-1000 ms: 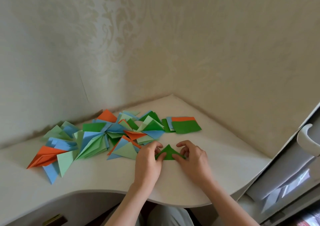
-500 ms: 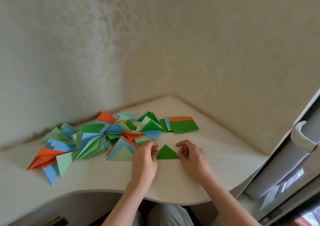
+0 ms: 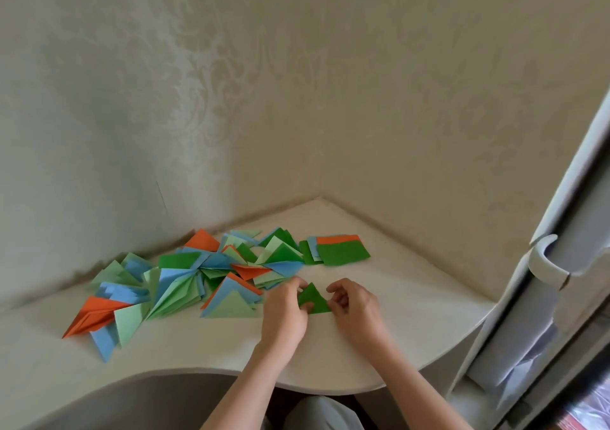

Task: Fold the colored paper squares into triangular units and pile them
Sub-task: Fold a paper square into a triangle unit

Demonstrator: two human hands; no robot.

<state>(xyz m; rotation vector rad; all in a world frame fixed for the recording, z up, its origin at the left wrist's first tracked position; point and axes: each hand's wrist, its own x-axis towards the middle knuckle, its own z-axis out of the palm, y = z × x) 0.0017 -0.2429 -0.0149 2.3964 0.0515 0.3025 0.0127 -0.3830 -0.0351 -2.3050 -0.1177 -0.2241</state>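
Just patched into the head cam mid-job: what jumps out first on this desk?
The bright sprawl of folded triangles in orange, blue and green fans across the left and middle of the white corner desk. Just right of it, the left hand and right hand pinch a dark green triangle between them. Behind the hands, a small stack of unfolded squares, green on top, lies toward the corner.

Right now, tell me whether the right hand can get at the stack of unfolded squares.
Probably yes. The stack of unfolded squares lies just beyond the right hand on bare desk, nothing between them. But that hand pinches the green triangle and would likely have to let go first.
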